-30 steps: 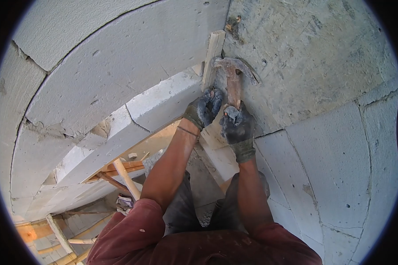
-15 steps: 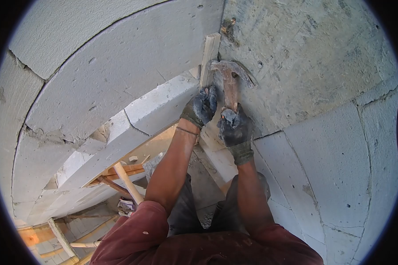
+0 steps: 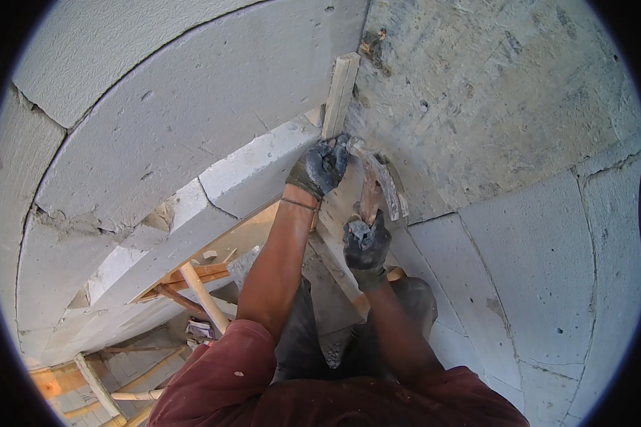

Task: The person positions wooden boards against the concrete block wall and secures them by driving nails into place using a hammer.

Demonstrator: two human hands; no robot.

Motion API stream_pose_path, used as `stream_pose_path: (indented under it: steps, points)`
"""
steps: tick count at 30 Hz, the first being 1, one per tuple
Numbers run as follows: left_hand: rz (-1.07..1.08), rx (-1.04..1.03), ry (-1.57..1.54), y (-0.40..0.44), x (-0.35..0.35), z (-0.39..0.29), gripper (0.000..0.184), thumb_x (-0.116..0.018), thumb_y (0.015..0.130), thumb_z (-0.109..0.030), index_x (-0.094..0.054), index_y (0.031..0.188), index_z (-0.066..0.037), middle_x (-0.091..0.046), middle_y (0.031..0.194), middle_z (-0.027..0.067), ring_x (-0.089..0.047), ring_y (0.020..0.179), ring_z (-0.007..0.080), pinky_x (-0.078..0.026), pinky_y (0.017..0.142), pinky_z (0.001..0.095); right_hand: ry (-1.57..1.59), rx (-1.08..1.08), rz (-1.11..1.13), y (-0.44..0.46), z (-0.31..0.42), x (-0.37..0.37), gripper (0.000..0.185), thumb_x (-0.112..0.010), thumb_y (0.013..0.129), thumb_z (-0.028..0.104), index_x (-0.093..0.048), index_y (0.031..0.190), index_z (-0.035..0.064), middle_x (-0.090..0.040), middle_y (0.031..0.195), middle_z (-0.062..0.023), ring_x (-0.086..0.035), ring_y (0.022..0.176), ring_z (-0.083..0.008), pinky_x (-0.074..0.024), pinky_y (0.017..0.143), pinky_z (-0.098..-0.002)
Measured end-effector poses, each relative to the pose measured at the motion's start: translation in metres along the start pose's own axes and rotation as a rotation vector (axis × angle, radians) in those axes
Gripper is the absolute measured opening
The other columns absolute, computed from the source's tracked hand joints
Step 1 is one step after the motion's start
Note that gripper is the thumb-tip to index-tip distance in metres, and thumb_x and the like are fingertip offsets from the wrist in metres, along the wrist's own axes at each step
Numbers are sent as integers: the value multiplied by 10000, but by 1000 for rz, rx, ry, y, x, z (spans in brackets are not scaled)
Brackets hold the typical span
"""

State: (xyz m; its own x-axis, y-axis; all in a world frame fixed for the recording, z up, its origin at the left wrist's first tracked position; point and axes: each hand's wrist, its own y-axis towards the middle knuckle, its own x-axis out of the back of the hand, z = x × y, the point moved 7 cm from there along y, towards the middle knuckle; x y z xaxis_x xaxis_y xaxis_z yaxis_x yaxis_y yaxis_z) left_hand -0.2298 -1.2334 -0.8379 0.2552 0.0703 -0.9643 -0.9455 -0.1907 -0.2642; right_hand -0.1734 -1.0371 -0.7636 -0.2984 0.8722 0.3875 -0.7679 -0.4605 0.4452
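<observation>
My gloved left hand (image 3: 322, 168) is closed around the lower end of a narrow wooden strip (image 3: 341, 96), which stands in the corner between the block wall and the rough concrete face. In my gloved right hand (image 3: 366, 245) is the handle of a worn claw hammer (image 3: 379, 177). The hammer's head lies just right of my left hand, below the strip's upper part. My palm and fingers hide the strip's lower end.
Grey block wall (image 3: 192, 107) curves along the left, with a ledge (image 3: 263, 162) below it. Rough concrete (image 3: 491, 99) rises at the upper right, above more blocks (image 3: 527, 263). Wooden poles (image 3: 204, 295) and boards are at the lower left.
My right hand and the hammer have moved down, away from the strip's upper part, and the hammer head has tilted. My left hand stays closed at the strip's lower end.
</observation>
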Motion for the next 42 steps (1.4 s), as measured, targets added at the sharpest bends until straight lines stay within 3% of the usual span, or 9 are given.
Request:
stream_pose_path:
  steps: [11, 16, 20, 22, 29, 32, 38, 40, 42]
  points:
    - [184, 57, 92, 1, -12, 3, 301, -452, 992, -123, -570, 1221, 32, -653, 1137, 161, -682, 957, 223, -596, 827, 270, -52, -118, 6, -6, -32, -8, 325, -627, 851, 123, -562, 1123, -44, -700, 845, -109, -672, 681, -206, -524, 604, -309]
    - [-3, 52, -54, -4, -9, 4, 260, -461, 981, -62, -537, 1198, 59, -633, 1059, 150, -665, 920, 224, -618, 749, 281, -107, -47, -115, -17, -45, -14, 325, -635, 842, 134, -557, 1108, -36, -700, 813, -116, -683, 675, -208, -527, 597, -312]
    - [88, 0, 66, 0, -10, 0, 248, -472, 976, -56, -545, 1178, 67, -632, 1051, 147, -663, 893, 222, -618, 743, 279, -145, -158, 100, -1, -45, -20, 261, -607, 890, 191, -584, 1055, -11, -687, 865, -98, -646, 662, -209, -522, 596, -303]
    - [89, -3, 96, 1, -9, -2, 235, -485, 969, -47, -553, 1162, 68, -634, 1042, 145, -662, 875, 228, -613, 763, 280, -11, -159, 34, -8, -56, -19, 501, -646, 794, 117, -503, 1241, -56, -608, 675, -182, -619, 564, -360, -471, 521, -460]
    - [91, 70, 5, -1, -4, 3, 234, -490, 968, -33, -551, 1173, 63, -638, 1034, 156, -657, 899, 230, -595, 803, 282, -224, 67, -153, -2, -18, 5, 286, -619, 889, 153, -566, 1077, -56, -667, 822, -151, -673, 687, -257, -523, 602, -343]
    - [66, 8, 126, 5, -3, -4, 239, -490, 970, -37, -545, 1178, 67, -633, 1063, 168, -647, 930, 240, -591, 790, 295, -139, -198, 160, 9, -38, -5, 457, -639, 803, 142, -528, 1210, -34, -679, 787, -112, -656, 614, -285, -533, 594, -400]
    - [4, -1, 15, -7, -3, 0, 244, -491, 972, -39, -550, 1188, 58, -641, 1090, 163, -644, 983, 242, -584, 788, 310, -45, 36, -251, 7, -25, 17, 255, -614, 829, 122, -573, 1038, -19, -641, 651, -98, -663, 577, -243, -499, 531, -316]
    - [-73, -96, 116, -3, 2, -6, 245, -494, 971, -41, -557, 1192, 45, -650, 1075, 161, -645, 976, 244, -580, 784, 302, -131, -114, 127, 24, -33, -5, 209, -579, 829, 87, -580, 1012, -13, -651, 674, -93, -663, 582, -215, -500, 537, -315]
    - [-54, -58, 109, -1, 0, -6, 237, -503, 968, -45, -566, 1181, 36, -655, 1070, 157, -647, 958, 247, -581, 777, 299, -174, -77, 107, 28, -24, 3, 201, -585, 833, 86, -579, 1010, -9, -659, 692, -92, -658, 575, -215, -499, 535, -330]
